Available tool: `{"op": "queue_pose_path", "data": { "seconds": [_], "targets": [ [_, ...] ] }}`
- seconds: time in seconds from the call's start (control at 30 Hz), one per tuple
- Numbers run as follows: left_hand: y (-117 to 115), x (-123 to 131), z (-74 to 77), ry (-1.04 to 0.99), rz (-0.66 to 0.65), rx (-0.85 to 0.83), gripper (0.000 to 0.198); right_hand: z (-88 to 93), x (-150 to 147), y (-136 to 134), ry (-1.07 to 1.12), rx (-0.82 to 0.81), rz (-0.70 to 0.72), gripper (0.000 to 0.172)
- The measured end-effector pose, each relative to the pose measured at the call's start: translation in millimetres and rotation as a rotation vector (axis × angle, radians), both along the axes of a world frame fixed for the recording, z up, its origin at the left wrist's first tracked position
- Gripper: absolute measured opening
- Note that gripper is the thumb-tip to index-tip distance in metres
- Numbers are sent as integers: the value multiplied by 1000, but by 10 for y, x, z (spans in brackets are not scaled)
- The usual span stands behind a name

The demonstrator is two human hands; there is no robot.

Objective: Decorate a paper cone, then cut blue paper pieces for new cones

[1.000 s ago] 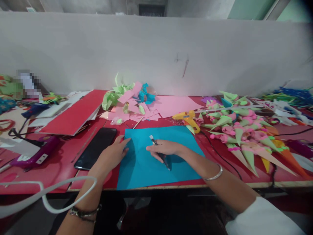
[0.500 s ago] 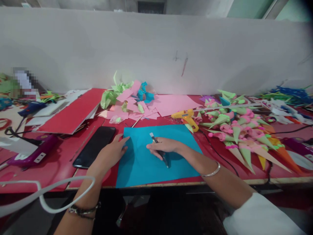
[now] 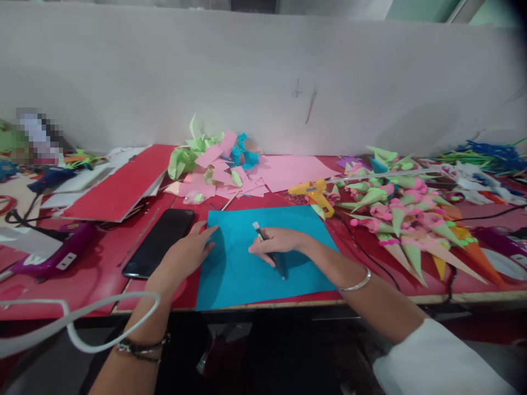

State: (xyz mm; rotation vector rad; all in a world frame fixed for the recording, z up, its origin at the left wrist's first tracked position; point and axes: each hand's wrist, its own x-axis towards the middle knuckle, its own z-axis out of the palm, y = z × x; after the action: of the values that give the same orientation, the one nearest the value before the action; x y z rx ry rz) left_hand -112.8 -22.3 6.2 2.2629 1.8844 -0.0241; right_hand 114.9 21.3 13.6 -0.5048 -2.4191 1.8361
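Note:
A sheet of blue paper (image 3: 242,285) lies flat at the front edge of the red table. My right hand (image 3: 278,244) is closed around a dark pen (image 3: 279,266) above the middle of the sheet; its pale end points up and away from me. Whether the pen touches the paper I cannot tell. At the sheet's left edge rests my left hand (image 3: 187,252), fingers stretched out, with the fingertips on the paper. Just left of that hand lies a black phone (image 3: 158,241).
A yellow glue gun (image 3: 315,195) lies behind the sheet's right corner, its cord running forward. Rolled paper cones (image 3: 399,219) are heaped on the right. Paper scraps (image 3: 214,170) and pink paper (image 3: 292,170) lie behind. A purple power strip (image 3: 61,252) and red board (image 3: 123,181) are left.
The whole scene sits slightly higher in view. Both hands keep nearly the same place on the blue paper, with the pen still in my right hand.

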Motion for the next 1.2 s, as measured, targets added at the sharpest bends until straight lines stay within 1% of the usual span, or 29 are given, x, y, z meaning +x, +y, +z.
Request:
{"op": "queue_pose_path", "data": {
  "seconds": [0.1, 0.17, 0.23, 0.33, 0.43, 0.53, 0.6, 0.73, 0.8, 0.9, 0.97, 1.03, 1.13, 1.2],
  "targets": [
    [4, -15, -27, -18, -10, 27, 44, 8, -1, -9, 103, -47, 32, 52],
    [3, -26, -43, -27, -9, 38, 44, 10, -10, -14, 109, -67, 71, 48],
    [1, -31, -47, -29, -8, 41, 44, 12, -16, -18, 70, -72, 66, 47],
    [0, -25, -36, -22, -12, 31, 44, 23, -1, -8, -20, -72, 38, 50],
    [5, -15, -23, -8, -10, 22, 45, 35, 47, 22, -102, -11, 51, 52],
    [10, -13, -20, 0, -9, 21, 45, 40, 101, 46, -109, 49, 53, 52],
    [8, -13, -21, -1, -11, 22, 45, 44, 127, 52, -57, 40, -6, 51],
    [-26, 10, -19, 17, -22, 35, 45, 97, 148, 56, 215, -3, -244, 45],
    [-54, 45, -15, 36, -20, 51, 44, 150, 155, 49, 288, 33, -373, 37],
    [-93, 133, -9, 62, 16, 96, 42, 227, 197, -12, 287, 106, -554, 19],
    [-107, 208, -2, 85, 69, 153, 42, 250, 261, -108, 283, 143, -623, 15],
    [-107, 282, 8, 116, 151, 222, 47, 247, 356, -252, 283, 188, -664, 11],
    [-76, 338, 15, 121, 282, 278, 56, 206, 527, -536, 268, 220, -699, 16],
    [-40, 314, 5, 66, 317, 282, 57, 163, 640, -740, 159, 251, -706, 20]
  ]
}}
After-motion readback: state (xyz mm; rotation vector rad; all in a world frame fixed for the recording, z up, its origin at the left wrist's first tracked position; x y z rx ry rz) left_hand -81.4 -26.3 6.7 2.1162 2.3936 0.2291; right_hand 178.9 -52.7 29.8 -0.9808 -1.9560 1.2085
